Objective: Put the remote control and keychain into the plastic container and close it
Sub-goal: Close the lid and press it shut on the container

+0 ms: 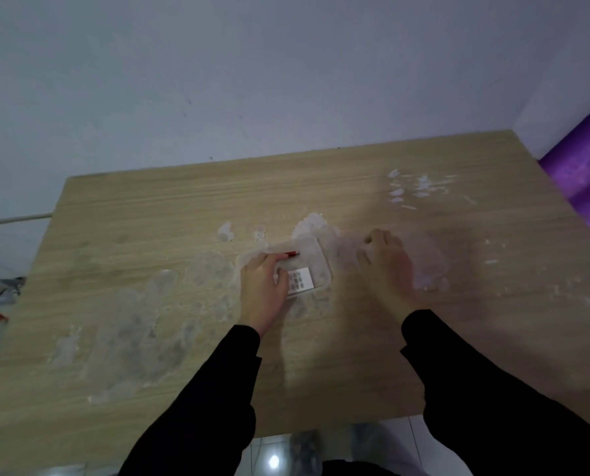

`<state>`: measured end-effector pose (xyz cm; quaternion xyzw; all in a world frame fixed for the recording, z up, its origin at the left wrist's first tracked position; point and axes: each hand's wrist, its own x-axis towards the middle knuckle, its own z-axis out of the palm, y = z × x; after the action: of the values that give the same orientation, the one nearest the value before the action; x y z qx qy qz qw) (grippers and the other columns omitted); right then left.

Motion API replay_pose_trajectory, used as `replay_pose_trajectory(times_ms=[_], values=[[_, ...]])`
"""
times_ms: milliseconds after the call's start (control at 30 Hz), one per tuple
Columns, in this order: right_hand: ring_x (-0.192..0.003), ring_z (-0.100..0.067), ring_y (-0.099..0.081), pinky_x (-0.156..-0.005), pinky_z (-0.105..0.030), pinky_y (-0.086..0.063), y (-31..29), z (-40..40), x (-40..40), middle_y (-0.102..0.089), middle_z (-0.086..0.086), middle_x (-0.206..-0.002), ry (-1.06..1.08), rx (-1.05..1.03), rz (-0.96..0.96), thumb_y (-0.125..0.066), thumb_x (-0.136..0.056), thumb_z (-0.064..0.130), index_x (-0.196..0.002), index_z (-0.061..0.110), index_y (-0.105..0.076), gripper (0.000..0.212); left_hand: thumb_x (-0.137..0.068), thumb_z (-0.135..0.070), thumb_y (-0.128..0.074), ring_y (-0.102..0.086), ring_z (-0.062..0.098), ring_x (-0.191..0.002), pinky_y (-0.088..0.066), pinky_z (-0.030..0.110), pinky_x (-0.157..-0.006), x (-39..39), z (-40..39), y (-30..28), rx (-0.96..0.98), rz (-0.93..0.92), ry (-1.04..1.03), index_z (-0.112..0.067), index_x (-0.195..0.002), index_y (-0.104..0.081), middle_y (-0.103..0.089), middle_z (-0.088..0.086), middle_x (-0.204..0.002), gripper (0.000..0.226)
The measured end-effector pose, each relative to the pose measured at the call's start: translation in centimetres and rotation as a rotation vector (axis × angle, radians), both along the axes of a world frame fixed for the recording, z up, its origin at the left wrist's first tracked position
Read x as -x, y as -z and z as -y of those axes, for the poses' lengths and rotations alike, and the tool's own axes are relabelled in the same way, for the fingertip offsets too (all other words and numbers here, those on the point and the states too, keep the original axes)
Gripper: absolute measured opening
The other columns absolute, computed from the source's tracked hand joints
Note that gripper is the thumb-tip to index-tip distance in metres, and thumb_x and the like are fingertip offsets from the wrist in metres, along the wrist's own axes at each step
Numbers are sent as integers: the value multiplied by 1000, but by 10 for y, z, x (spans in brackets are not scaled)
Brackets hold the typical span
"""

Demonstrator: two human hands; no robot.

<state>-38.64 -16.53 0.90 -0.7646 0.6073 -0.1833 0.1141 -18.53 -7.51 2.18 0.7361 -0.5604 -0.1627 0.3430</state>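
A clear plastic container (pixel 319 261) lies on the wooden table (pixel 149 218) at the centre. Inside it is a white remote control (pixel 301 279) with rows of buttons, and a small red piece, probably the keychain (pixel 292 254), shows at the far rim. My left hand (pixel 262 286) grips the container's left side, thumb over the remote's left end and fingers by the red piece. My right hand (pixel 386 266), blurred by motion, holds a translucent lid (pixel 429 266) just to the right of the container.
White smears and flakes mark the tabletop, thickest at the back right (pixel 417 187) and front left. A purple mat (pixel 582 159) stands beyond the right edge. A white cable (pixel 12 219) and grey objects lie off the left edge. The wall is close behind.
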Motion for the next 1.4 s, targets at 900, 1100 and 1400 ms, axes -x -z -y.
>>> replay_pose_trajectory(times_ms=[900, 1100, 1400], values=[[-65, -8, -72, -56, -21, -60, -33, 6, -41, -64, -14, -88, 98, -503, 1283, -41, -97, 2, -94, 4, -49, 9, -87, -6, -56, -64, 21, -77, -49, 31, -75, -33, 22, -3, -108, -610, -402, -6, -119, -60, -68, 19, -100, 33], [-62, -19, -66, -55, -25, -58, 2, -5, -69, -61, -18, -87, 258, -627, 1038, -41, -96, -1, -116, -6, -50, 22, -84, -11, -62, -62, 25, -91, -49, 33, -80, -41, 1, 10, -190, -419, -447, -8, -119, -60, -67, 17, -110, 35], [-99, -27, -60, -85, -36, -51, 16, -10, -65, -63, -16, -114, 81, -408, 542, -49, -87, -2, -115, 4, -56, 29, -89, -7, -54, -34, 30, -138, -25, 35, -116, -46, -17, 26, -245, -10, -113, -1, -136, -43, -40, 17, -148, 48]])
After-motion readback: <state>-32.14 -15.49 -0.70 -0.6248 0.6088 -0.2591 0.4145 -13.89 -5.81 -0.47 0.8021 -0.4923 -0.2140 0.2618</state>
